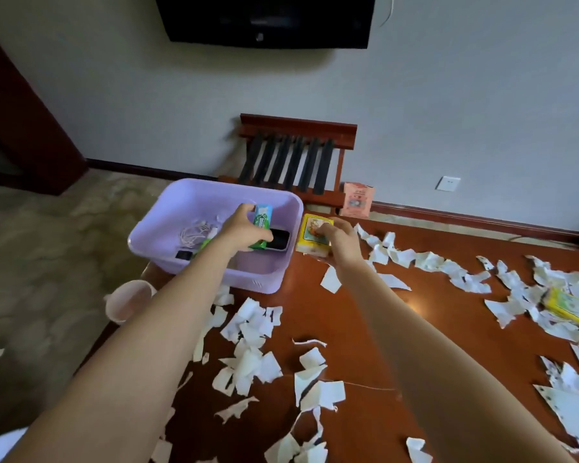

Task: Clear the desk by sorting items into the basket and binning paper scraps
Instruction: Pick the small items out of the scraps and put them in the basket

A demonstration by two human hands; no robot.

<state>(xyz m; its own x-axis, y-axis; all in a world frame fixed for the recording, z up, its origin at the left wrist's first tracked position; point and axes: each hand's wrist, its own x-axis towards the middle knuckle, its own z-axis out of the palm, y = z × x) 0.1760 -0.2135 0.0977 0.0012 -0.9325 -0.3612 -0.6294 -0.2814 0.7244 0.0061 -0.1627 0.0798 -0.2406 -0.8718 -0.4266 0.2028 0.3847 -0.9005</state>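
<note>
Our left hand [244,228] is wrapped around a green pack [262,225] and holds it standing up inside the purple basket [258,279], in the middle of the frame. Our right hand [340,243] grips a yellow pack [314,232] just to the right of the basket's rim, a little above the desk [358,315].

We think both packs are light and a bit squashy, with smooth wrapping that could slip. Holding them across the long sides, as we do now, looks like the safe way. A soft grip should be enough.

In the basket we see a white cord [194,233] on the left and a black phone [278,240] lying flat right by the green pack. The phone could scratch or crack, so we should set the packs down gently beside it.

A pink bin [127,302] stands on the floor at the lower left. We cannot tell what is in it.

Torn paper scraps [248,362] lie all over the desk. They look thin and floppy, so scooping a bunch should work best. A second yellow pack [570,307] lies among the scraps at the right edge.
</note>
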